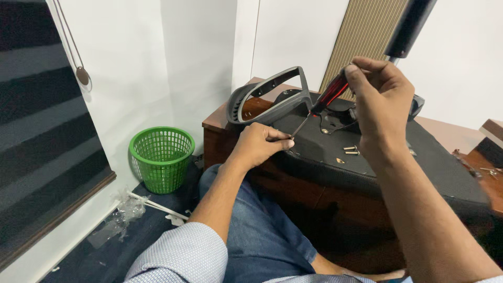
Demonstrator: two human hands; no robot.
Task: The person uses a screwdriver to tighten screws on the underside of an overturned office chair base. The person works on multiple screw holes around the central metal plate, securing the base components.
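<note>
Head view: the work in hand looks like driving a screw into the underside of an upturned chair seat, which lies across a brown wooden table with its near edge toward the person's lap. The right hand is clenched around the red-and-black handle of a screwdriver, held at a slant over the seat. The left hand pinches the thin metal shaft close to its tip, just at the seat's left edge, steadying it; whether a screw sits under the tip I cannot tell. The next move seems to call for keeping the tip seated and the shaft in line while the handle is turned.

The seat's underside is matt black and finely grained, gently curved. A grey plastic armrest, a hollow loop with rounded corners, stands at the seat's far left corner. Two short brass-coloured screws lie loose on the seat, near the right wrist. On the dark floor left of the table stands a green plastic basket with a lattice wall, and beside it crumpled clear wrapping.
</note>
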